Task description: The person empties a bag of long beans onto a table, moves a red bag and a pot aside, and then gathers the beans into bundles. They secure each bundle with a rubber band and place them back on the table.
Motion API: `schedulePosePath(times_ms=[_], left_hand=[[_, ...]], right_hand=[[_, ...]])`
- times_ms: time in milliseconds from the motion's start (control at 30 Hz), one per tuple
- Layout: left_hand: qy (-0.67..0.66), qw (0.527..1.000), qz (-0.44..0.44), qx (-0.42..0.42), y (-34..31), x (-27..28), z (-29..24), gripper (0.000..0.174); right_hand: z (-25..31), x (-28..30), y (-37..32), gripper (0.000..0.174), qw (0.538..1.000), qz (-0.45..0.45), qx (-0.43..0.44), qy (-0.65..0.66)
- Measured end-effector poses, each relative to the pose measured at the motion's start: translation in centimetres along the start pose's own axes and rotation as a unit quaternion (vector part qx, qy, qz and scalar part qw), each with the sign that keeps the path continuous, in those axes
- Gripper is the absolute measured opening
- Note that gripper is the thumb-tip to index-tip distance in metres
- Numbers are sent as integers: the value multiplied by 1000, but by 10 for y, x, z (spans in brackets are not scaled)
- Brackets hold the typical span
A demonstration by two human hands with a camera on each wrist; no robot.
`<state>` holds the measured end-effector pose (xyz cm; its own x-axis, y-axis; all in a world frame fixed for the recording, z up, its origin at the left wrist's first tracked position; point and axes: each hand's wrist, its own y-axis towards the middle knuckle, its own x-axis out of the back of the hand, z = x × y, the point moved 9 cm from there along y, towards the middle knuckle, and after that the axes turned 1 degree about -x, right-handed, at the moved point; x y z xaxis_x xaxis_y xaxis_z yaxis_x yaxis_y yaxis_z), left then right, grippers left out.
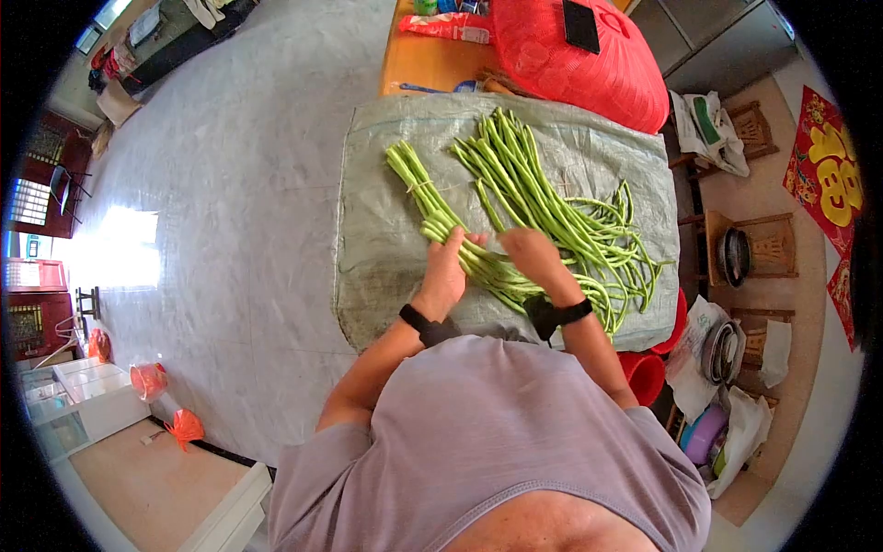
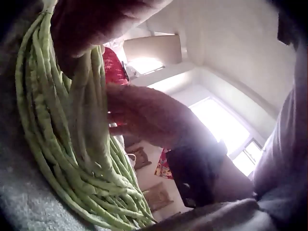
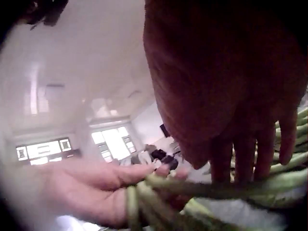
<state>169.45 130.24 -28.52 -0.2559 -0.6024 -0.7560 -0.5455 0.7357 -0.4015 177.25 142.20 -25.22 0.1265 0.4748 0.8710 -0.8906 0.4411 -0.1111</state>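
My left hand (image 1: 443, 271) grips a bunch of long green beans (image 1: 440, 225) near its evenly lined-up ends. In the right wrist view, its thumb and fingers close round the bean ends (image 3: 166, 202). My right hand (image 1: 532, 253) is just to the right, over the same beans. Its fingers (image 3: 244, 154) reach down straight and overlap the beans in the right wrist view. Another bunch of long beans (image 1: 411, 170), bound with a thin tie, lies beyond the left hand. A larger loose pile of long beans (image 1: 524, 175) spreads to the right, its tails curling.
The beans lie on a grey-green woven sack (image 1: 377, 267) spread over a wooden table (image 1: 432, 60). A big red mesh bag (image 1: 589, 74) with a black phone (image 1: 580, 25) on it stands at the back. Red buckets (image 1: 641, 375) are at the near right, by wooden chairs (image 1: 768, 244).
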Motion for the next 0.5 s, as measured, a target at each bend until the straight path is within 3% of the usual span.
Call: schedulePosePath(times_ms=[33, 133, 167, 267, 400, 500], left_hand=[[-4, 1000, -7, 5, 4, 8, 4, 16], [0, 1000, 6, 18, 9, 14, 10, 13], [4, 1000, 17, 21, 10, 10, 9, 12], [-15, 998, 26, 46, 9, 3, 7, 11], [-26, 999, 2, 34, 10, 9, 8, 13], [-31, 999, -11, 42, 9, 12, 10, 14]], right_hand=[[-4, 17, 1, 27, 998, -61, 3, 22], [-8, 33, 12, 33, 988, -119, -98, -25], [-10, 26, 21, 38, 984, -60, -156, -65], [-11, 5, 36, 37, 974, -9, -190, -124], [-32, -25, 47, 36, 968, 27, -194, -157], [-22, -10, 39, 35, 980, -22, -139, -139]])
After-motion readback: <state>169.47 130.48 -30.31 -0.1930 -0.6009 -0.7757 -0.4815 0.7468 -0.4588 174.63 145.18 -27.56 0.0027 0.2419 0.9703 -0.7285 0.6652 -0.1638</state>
